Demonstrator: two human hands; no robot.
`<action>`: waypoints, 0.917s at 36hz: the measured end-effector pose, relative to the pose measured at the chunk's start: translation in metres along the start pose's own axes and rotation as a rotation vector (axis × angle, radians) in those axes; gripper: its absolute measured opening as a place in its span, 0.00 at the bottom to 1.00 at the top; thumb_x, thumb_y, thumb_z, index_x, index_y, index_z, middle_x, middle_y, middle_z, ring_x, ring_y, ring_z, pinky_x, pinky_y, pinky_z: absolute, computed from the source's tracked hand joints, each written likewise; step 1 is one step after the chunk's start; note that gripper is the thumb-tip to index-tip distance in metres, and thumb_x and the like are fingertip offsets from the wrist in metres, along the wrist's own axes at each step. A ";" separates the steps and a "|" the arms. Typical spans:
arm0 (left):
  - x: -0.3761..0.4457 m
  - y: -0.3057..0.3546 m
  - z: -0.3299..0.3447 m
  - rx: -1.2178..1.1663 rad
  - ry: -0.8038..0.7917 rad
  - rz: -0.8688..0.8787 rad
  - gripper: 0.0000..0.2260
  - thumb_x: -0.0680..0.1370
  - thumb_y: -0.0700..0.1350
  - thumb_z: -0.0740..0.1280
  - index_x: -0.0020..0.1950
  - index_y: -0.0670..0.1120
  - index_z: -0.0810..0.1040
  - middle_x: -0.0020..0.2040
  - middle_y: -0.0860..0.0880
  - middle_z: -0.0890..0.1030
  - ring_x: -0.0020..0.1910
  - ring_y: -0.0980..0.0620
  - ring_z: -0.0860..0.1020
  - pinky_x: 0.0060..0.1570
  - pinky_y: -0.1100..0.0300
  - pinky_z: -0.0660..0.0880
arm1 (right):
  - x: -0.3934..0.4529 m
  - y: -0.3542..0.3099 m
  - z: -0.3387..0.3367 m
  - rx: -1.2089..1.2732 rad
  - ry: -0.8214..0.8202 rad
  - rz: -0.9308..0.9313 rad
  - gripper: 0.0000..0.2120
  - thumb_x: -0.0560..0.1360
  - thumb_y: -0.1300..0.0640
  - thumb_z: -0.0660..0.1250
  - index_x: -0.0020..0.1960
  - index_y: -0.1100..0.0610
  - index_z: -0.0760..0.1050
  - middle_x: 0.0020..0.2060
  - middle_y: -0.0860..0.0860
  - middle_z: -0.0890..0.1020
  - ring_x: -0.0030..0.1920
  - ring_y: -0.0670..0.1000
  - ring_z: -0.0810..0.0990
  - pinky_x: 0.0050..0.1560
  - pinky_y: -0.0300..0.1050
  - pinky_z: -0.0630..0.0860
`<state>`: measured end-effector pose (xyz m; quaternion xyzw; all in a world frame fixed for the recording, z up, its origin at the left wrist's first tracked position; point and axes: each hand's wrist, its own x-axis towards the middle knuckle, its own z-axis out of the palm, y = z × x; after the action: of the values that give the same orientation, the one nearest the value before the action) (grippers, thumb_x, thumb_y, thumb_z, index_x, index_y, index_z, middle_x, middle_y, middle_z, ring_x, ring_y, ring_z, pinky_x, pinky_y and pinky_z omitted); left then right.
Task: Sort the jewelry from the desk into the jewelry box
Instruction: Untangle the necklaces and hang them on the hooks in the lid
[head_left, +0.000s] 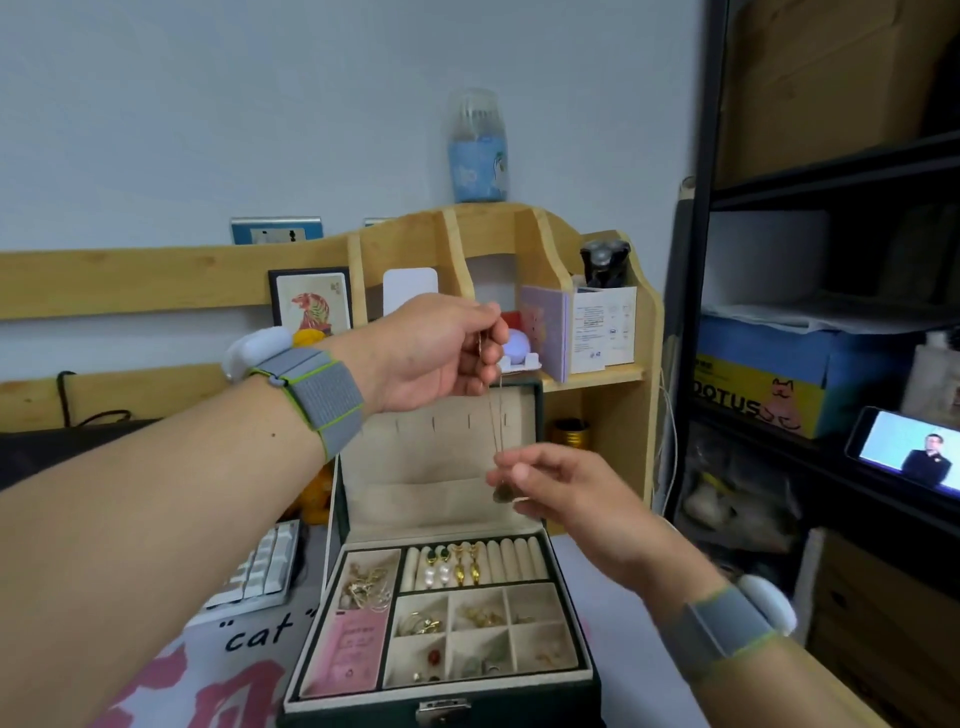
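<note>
A dark green jewelry box (566, 680) stands open on the desk, its beige lid (415, 467) upright with small hooks. My left hand (436, 353) pinches the top of a thin gold necklace (496, 415) in front of the lid. My right hand (561, 488) pinches the lower end of the chain, where a dark pendant (501, 493) hangs. Inside the box, earrings (452, 566) sit in the ring rolls, chains fill the left compartment (363, 582), and small pieces lie in the square cells (483, 634).
A wooden desk organiser (519, 249) with cards, boxes and a bottle stands behind the box. A white keyboard (260, 566) lies at left on a printed mat (234, 665). A black shelf (831, 364) with boxes and a lit phone (909, 452) stands at right.
</note>
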<state>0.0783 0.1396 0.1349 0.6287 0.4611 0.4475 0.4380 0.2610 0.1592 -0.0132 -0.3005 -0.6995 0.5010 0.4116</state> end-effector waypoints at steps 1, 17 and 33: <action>0.001 -0.001 0.000 0.013 0.004 -0.004 0.15 0.87 0.47 0.57 0.44 0.45 0.75 0.32 0.48 0.73 0.29 0.51 0.73 0.33 0.59 0.71 | -0.001 0.004 0.003 0.006 0.023 -0.025 0.11 0.81 0.57 0.67 0.62 0.55 0.81 0.54 0.50 0.86 0.56 0.47 0.84 0.59 0.45 0.78; 0.016 -0.035 0.005 0.051 0.104 -0.013 0.15 0.86 0.44 0.57 0.43 0.44 0.76 0.31 0.47 0.72 0.28 0.49 0.71 0.31 0.58 0.69 | 0.025 0.012 0.025 -0.004 0.308 -0.105 0.04 0.78 0.61 0.72 0.50 0.60 0.85 0.36 0.46 0.82 0.34 0.38 0.76 0.36 0.31 0.72; 0.021 -0.078 0.010 1.567 0.116 0.421 0.09 0.80 0.38 0.63 0.45 0.47 0.82 0.42 0.44 0.81 0.43 0.41 0.81 0.44 0.47 0.80 | 0.048 0.005 0.023 -0.607 0.779 -0.219 0.06 0.79 0.56 0.69 0.47 0.49 0.72 0.36 0.43 0.77 0.40 0.48 0.77 0.40 0.45 0.73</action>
<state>0.0767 0.1736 0.0611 0.8021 0.5344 0.0999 -0.2472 0.2178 0.1899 -0.0083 -0.4960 -0.6357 0.0794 0.5862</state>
